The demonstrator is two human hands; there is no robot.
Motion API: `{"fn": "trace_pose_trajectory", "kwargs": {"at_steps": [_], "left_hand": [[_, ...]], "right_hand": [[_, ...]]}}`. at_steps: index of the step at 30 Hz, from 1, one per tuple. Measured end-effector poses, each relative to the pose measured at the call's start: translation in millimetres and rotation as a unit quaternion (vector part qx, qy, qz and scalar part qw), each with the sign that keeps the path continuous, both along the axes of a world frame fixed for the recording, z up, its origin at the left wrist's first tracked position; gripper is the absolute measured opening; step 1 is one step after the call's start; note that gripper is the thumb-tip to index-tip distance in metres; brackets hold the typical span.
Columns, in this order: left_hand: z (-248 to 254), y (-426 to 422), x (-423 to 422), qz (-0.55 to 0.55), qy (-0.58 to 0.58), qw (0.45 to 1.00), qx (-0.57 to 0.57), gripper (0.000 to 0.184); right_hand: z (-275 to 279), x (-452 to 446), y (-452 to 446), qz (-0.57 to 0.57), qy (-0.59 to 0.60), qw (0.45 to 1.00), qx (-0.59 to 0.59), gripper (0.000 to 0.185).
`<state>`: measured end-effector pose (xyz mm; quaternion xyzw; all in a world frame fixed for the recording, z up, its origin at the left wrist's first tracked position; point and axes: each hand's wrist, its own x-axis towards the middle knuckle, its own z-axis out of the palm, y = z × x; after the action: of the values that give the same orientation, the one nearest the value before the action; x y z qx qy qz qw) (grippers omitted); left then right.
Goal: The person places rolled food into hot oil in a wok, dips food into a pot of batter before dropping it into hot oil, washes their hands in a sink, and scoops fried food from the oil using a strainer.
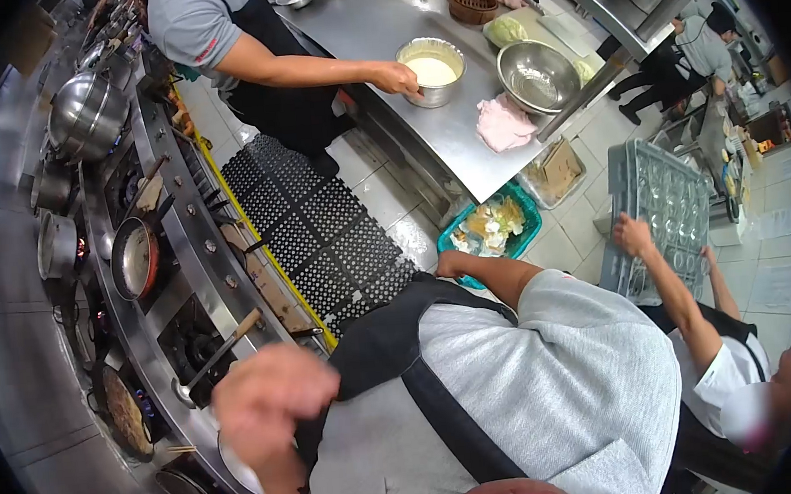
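My left hand [277,396], smeared by motion, is at the lower left near the stove edge and a ladle [209,359]; its fingers cannot be made out. My right hand [453,264] rests by the dark apron [388,326] at my waist, its fingers mostly hidden. Just beyond it stands a teal basket [530,207] with scraps inside. A red-brown pan [136,258] sits on the stove, and a second pan [122,412] holds browned food by a burner flame.
Across the black floor mat [300,213], a co-worker's hand [396,78] holds a pot of pale liquid [433,72] at the steel table [462,153]. Another person at the right holds a grey rack of glasses [662,207]. A metal bowl [538,76] stands near the table's corner.
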<state>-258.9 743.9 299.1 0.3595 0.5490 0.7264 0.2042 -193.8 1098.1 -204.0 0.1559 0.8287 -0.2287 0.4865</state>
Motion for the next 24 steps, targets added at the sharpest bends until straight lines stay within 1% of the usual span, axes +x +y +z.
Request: {"fn": "trace_pose_trajectory", "kwargs": {"at_steps": [1,2,3,4,5,6,8,9,11,12,14,15,18,20,22,24], "left_hand": [[-20,11,0,0.045,-0.009,0.986,-0.158,0.021],[-68,14,-3,0.045,-0.024,0.958,-0.284,0.026],[-137,7,4,0.121,-0.043,0.928,-0.349,0.028],[-207,-7,19,0.195,-0.062,0.888,-0.412,0.030],[-268,-36,37,0.177,-0.110,0.872,-0.443,0.031],[-316,-60,54,0.157,-0.158,0.852,-0.473,0.032],[-370,-81,85,0.132,-0.227,0.828,-0.496,0.033],[-388,-89,103,0.126,-0.255,0.816,-0.504,0.033],[-414,-96,127,0.120,-0.294,0.795,-0.516,0.034],[-422,-100,137,0.121,-0.307,0.788,-0.520,0.035],[-432,-104,153,0.124,-0.328,0.775,-0.526,0.035],[-437,-103,160,0.126,-0.335,0.772,-0.525,0.036],[-451,-103,181,0.144,-0.346,0.773,-0.512,0.037],[-460,-107,196,0.163,-0.349,0.778,-0.496,0.038],[-479,-107,210,0.177,-0.350,0.784,-0.481,0.039],[-509,-109,223,0.192,-0.353,0.795,-0.454,0.040]], "right_hand": [[-14,5,10,-0.001,-0.007,1.000,-0.006,0.054],[-27,12,20,-0.001,-0.006,1.000,-0.014,0.054],[-36,21,27,0.042,0.038,0.998,-0.023,0.053],[-35,25,27,0.085,0.080,0.993,-0.033,0.053],[-34,32,27,-0.024,0.057,0.998,-0.029,0.047],[-28,31,26,-0.037,0.039,0.998,-0.020,0.045],[-36,32,26,0.002,0.044,0.998,-0.035,0.049],[-54,33,26,0.006,0.037,0.998,-0.045,0.049],[-101,36,21,0.122,0.108,0.986,-0.029,0.053],[-89,37,19,0.124,0.107,0.986,-0.038,0.053],[-52,36,17,0.053,0.105,0.992,-0.051,0.052],[-72,36,14,0.098,0.109,0.988,-0.052,0.051],[-54,39,14,0.113,0.124,0.982,-0.085,0.053],[-91,50,11,0.172,0.224,0.957,-0.070,0.053],[-88,50,18,0.279,0.204,0.932,-0.110,0.054],[-102,59,21,0.266,0.166,0.949,-0.042,0.045]]}}
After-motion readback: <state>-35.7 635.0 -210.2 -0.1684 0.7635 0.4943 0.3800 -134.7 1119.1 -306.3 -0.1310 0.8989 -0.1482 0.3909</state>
